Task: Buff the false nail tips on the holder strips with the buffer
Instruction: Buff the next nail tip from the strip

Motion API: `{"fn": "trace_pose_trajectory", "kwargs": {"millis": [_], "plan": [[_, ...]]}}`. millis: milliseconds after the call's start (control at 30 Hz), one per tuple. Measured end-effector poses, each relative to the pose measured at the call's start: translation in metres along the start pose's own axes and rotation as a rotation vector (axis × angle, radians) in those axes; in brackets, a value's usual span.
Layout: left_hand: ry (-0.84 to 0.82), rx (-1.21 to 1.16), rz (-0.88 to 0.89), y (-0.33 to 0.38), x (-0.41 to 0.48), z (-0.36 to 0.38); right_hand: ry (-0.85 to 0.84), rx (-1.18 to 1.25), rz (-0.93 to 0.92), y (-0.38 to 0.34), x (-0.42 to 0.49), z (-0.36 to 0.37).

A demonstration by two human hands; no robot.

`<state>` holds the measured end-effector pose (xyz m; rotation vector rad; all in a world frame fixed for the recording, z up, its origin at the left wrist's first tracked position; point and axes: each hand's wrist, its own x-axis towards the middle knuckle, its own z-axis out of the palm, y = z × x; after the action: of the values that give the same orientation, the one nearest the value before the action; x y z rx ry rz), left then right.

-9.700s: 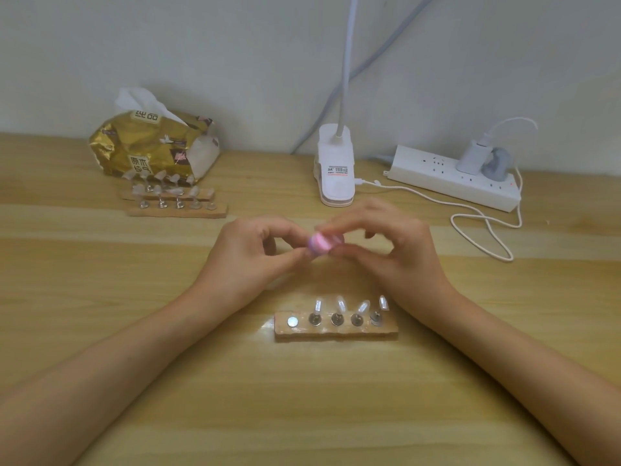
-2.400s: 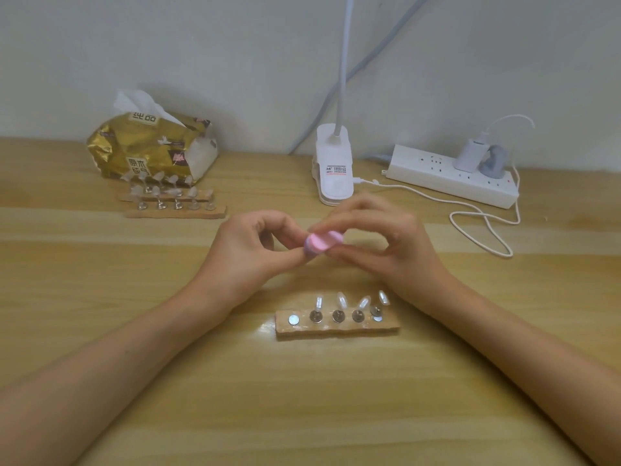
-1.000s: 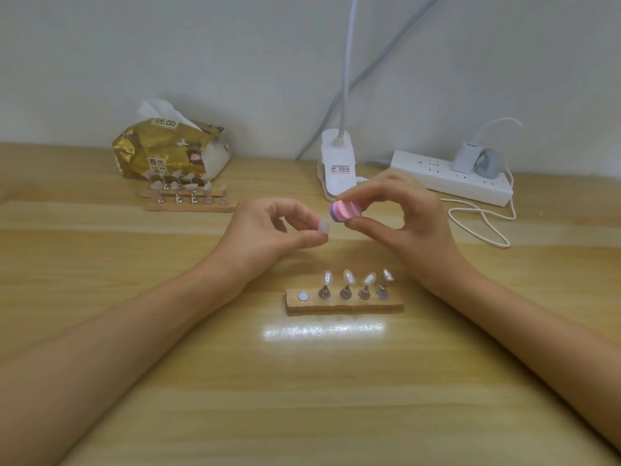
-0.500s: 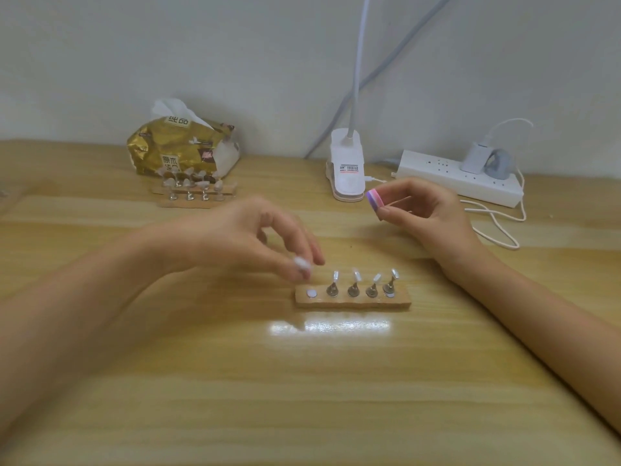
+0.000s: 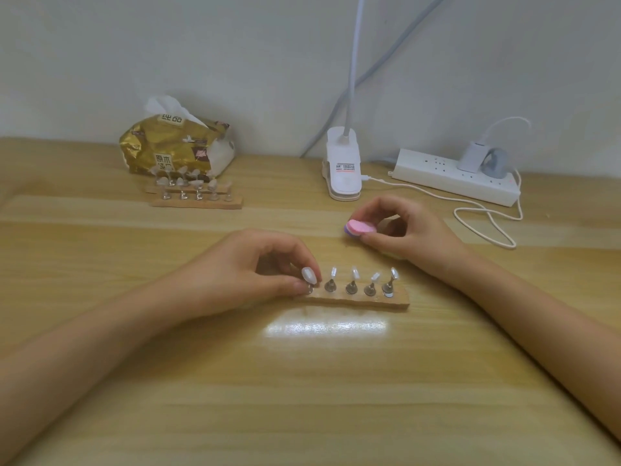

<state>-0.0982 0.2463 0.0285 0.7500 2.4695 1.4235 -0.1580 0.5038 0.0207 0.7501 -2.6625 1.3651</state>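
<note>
A wooden holder strip (image 5: 396,300) lies at the table's middle with several clear nail tips on metal stands. My left hand (image 5: 248,270) pinches the leftmost stand with its nail tip (image 5: 309,274), which sits at the strip's left end. My right hand (image 5: 406,227) holds a small pink and purple buffer (image 5: 359,227) behind the strip, above the table. Two more holder strips (image 5: 196,196) with nail tips stand at the back left.
A gold tissue pack (image 5: 174,148) lies behind the far strips. A white clip lamp base (image 5: 342,171) stands at the back centre. A white power strip (image 5: 453,176) with plugs and a looping cable (image 5: 484,227) lies at the back right.
My left hand has come down and set the nail tip stand onto the strip's left end. My right hand has lowered the buffer toward the table.
</note>
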Motion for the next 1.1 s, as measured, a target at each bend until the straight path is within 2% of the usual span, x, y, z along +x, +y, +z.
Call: {"fn": "trace_pose_trajectory", "kwargs": {"millis": [100, 233, 433, 633, 833, 967, 1100], "plan": [[0.052, 0.003, -0.006, -0.001, -0.001, 0.003, -0.024, -0.094, -0.047, 0.000, 0.000, 0.000], [0.074, 0.018, -0.002, 0.000, -0.003, 0.006, -0.025, -0.105, -0.049, 0.000, 0.000, 0.000], [0.159, 0.165, -0.012, 0.004, -0.003, 0.014, -0.023, -0.127, -0.045, -0.001, 0.001, 0.000], [0.061, 0.162, -0.081, 0.004, -0.007, 0.002, -0.027, -0.145, -0.053, -0.002, 0.000, 0.001], [0.187, 0.100, 0.020, 0.003, -0.008, 0.017, -0.029, -0.144, -0.053, -0.002, 0.000, 0.001], [0.207, 0.131, 0.097, 0.004, -0.009, 0.019, -0.024, -0.135, -0.055, -0.002, 0.000, 0.000], [0.269, 0.413, 0.253, 0.011, -0.014, 0.022, 0.030, -0.064, -0.063, -0.002, -0.001, 0.001]]}}
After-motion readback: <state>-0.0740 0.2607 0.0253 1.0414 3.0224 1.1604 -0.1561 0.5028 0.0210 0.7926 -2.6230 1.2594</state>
